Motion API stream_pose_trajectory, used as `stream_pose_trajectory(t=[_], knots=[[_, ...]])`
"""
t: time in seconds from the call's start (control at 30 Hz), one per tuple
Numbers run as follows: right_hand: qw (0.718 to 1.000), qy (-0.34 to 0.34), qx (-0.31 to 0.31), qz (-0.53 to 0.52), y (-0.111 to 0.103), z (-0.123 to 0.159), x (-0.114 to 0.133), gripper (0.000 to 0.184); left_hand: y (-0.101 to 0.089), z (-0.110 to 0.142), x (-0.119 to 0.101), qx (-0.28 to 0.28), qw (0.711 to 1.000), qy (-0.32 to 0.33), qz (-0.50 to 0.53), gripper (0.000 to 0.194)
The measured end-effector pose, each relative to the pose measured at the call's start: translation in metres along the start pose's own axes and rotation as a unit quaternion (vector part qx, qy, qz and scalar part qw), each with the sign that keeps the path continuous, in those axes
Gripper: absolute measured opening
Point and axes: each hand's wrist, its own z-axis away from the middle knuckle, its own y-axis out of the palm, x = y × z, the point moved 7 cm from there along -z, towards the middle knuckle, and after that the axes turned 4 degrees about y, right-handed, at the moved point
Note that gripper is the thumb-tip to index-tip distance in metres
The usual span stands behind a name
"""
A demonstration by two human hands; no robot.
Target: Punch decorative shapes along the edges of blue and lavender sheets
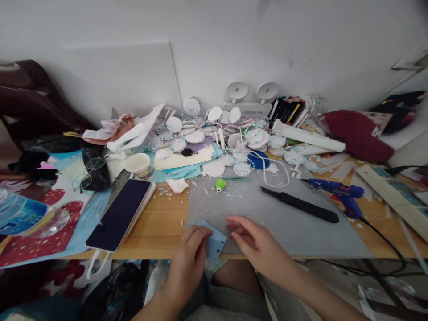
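Observation:
Near the table's front edge, a light blue piece of paper or thin fabric with dark spots (216, 242) lies partly on the grey cutting mat (301, 234) and hangs over the edge. My left hand (192, 249) pinches its left side between thumb and fingers. On the right, my right hand (249, 238) hovers close to the piece's corner, fingers curved and slightly apart, with nothing visible in them. Further back on the mat sit a small green object (220, 184) and a black craft knife or tweezer-like tool (301, 204).
A blue glue gun (337, 189) with its cord lies at the right, beside a power strip (394, 196). At the left are a phone (120, 216), a paper cup (137, 164) and a water bottle (26, 216). White round pieces (194, 136) pile up along the wall.

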Motion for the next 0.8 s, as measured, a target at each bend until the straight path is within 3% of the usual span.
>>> stream_pose_trajectory(t=[0.17,0.33,0.37,0.43,0.57,0.63,0.7,0.8], knots=[[0.988,0.059,0.053,-0.132,0.029,-0.020,-0.004,0.028,-0.001,-0.005,0.016,-0.012,0.991,-0.117,0.063,0.016],[0.989,0.041,0.062,-0.129,0.034,-0.028,-0.004,0.021,-0.016,-0.004,0.021,-0.021,0.978,-0.141,0.151,0.014],[0.990,0.034,0.057,-0.128,0.030,-0.028,-0.004,0.022,-0.024,-0.002,0.021,-0.003,0.978,-0.139,0.157,0.014],[0.990,0.022,0.050,-0.130,0.019,-0.028,-0.005,0.023,-0.043,0.006,0.019,0.087,0.984,-0.113,0.108,0.016],[0.990,0.011,0.037,-0.134,-0.007,-0.032,-0.002,0.018,-0.088,0.025,0.008,0.190,0.979,0.009,-0.072,0.026],[0.990,0.006,0.036,-0.134,-0.016,-0.035,0.004,0.017,-0.101,0.022,0.002,0.157,0.981,0.028,-0.111,0.032],[0.990,-0.005,0.039,-0.136,-0.019,-0.038,0.014,0.016,-0.097,0.008,-0.002,0.105,0.992,-0.007,-0.064,0.030],[0.988,-0.032,0.051,-0.142,-0.018,-0.046,0.028,0.017,-0.062,-0.032,0.002,0.059,0.988,-0.099,0.102,0.032]])
